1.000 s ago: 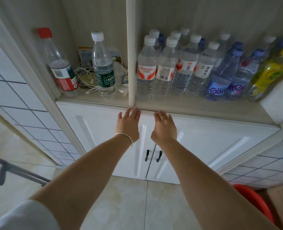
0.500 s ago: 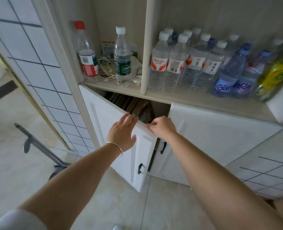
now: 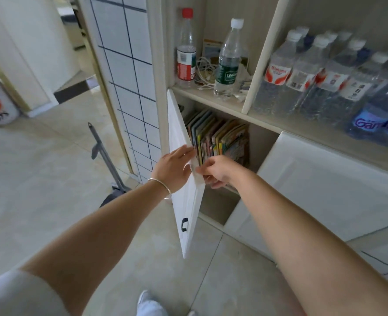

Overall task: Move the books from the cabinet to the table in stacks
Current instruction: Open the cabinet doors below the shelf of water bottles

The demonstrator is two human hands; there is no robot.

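The white left cabinet door [image 3: 188, 215] stands swung wide open. Behind it, a row of colourful books [image 3: 215, 137] stands upright on the lower shelf, leaning slightly left. My left hand [image 3: 173, 171], with a bangle on the wrist, lies against the door's outer face with its fingers at the free edge. My right hand [image 3: 218, 173] grips the same edge from the inner side, just in front of the books. Neither hand touches a book. No table is in view.
The right cabinet door [image 3: 325, 190] is shut. Several water bottles [image 3: 302, 78] fill the open shelf above, with two more bottles [image 3: 228, 62] and tangled cables at its left. A long-handled dustpan [image 3: 102, 153] leans by the tiled wall. My shoe [image 3: 149, 304] is on the tiled floor.
The left door went from shut to fully open, pulled by both hands. The books behind it came into sight. My view has shifted to the left.
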